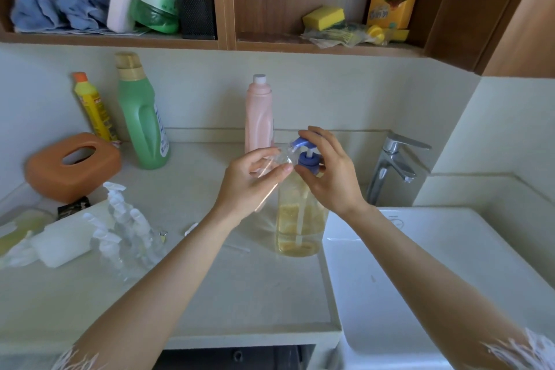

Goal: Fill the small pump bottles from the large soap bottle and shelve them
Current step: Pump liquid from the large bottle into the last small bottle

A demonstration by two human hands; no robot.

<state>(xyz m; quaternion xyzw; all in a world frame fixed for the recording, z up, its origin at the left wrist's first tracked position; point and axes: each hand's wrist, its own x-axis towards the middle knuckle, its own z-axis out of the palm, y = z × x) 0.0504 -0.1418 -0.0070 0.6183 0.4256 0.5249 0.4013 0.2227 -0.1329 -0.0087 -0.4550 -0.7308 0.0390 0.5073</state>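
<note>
Both forearms are extended forward from the lower corners of the view and are angled inward, so that the hands are brought close together at the centre. The left hand (255, 177) is raised with the palm turned toward the right, its fingers and thumb curled around a small clear bottle (277, 159). The right hand (327, 171) is held with its back up, fingers arched downward, the fingertips pinched on a blue pump head (306, 153). White sleeve edges are seen near the elbows.
</note>
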